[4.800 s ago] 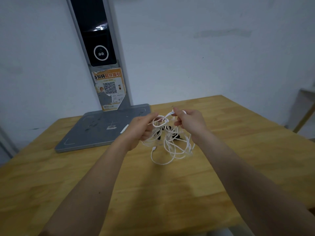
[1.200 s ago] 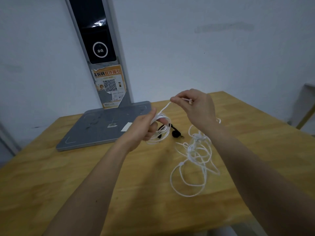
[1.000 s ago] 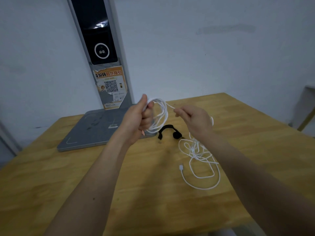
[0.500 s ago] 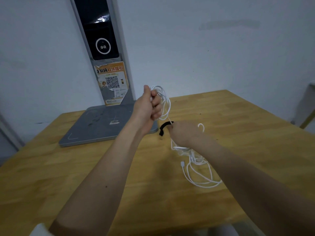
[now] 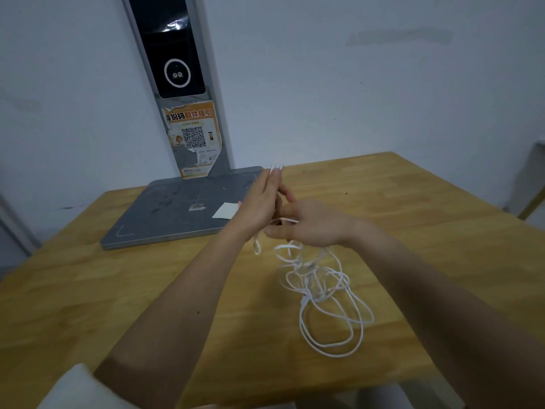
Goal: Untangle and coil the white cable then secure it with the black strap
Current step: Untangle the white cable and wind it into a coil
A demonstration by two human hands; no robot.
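Note:
The white cable (image 5: 330,293) lies partly in loose tangled loops on the wooden table (image 5: 147,290), just right of centre. My left hand (image 5: 259,208) is raised with its fingers pointing up and holds a small coil of the cable; loops show above its fingertips and below its wrist. My right hand (image 5: 312,224) is right beside it, pinching a strand that runs from the coil down to the loose loops. The black strap is hidden behind my hands.
A grey metal base plate (image 5: 165,214) with an upright post (image 5: 182,84) carrying a QR sticker stands at the back left against the wall. A white paper slip (image 5: 225,210) lies on the plate. The table's near edge runs below the loops.
My left hand has come down a little with the coil, its fingers now pointing up. My right hand rose from the table to the left hand, bringing a strand along. The strap went out of sight.

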